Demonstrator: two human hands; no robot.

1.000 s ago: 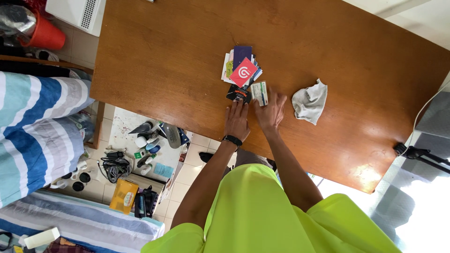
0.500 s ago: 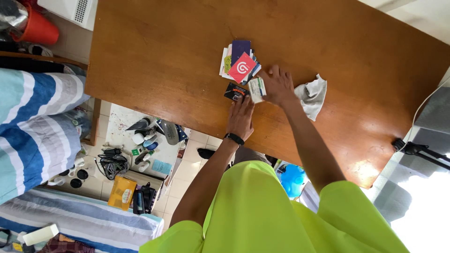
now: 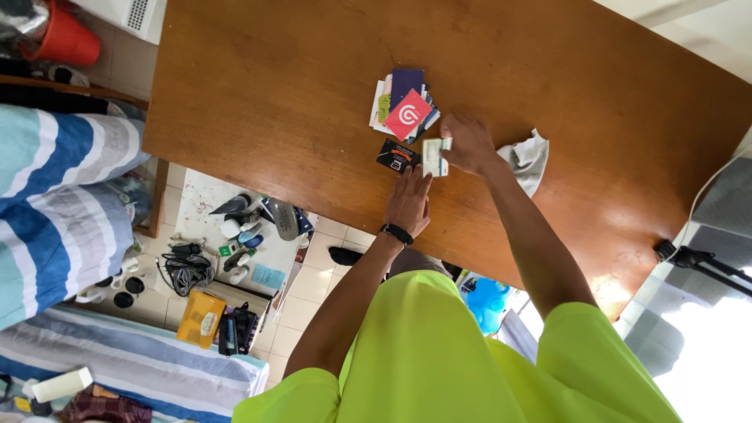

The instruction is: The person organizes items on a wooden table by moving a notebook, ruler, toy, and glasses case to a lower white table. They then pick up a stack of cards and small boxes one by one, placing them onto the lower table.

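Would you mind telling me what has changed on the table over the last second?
The right hand has moved up from the table edge toward the card pile and now grips the pale card, which it earlier only touched. The left hand has slid slightly right, fingertips near the black card. The card pile, black card and grey cloth stayed put.

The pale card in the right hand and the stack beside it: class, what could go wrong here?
1. The right hand pinches the pale card only by its edge, so it could slip.
2. The pile of cards is fanned unevenly; a brush from that hand might scatter it.
3. The black card lies near the table edge, by the left hand; a nudge could send it to the cluttered floor.
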